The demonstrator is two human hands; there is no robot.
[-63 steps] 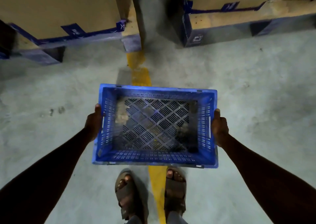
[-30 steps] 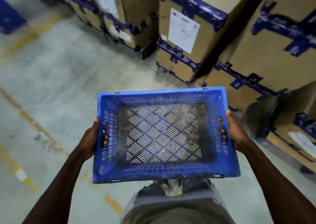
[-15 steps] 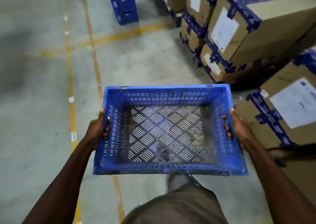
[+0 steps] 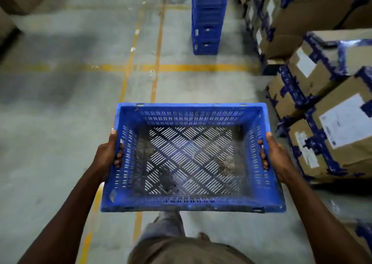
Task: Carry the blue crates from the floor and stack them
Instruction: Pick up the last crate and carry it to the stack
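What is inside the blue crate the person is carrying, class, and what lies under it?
Inside the blue crate: only dirt patches on its slotted base, plus fingertips of the left hand and right hand through the handle slots. Under it, pale floor shows through the slots; most is covered.

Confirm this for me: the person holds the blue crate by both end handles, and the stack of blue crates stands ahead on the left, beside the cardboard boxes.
One detail is wrong. The head view shows the stack of blue crates ahead on the right, not the left, beside the cardboard boxes. The rest stands: the left hand and right hand hold the blue crate by both end handles.
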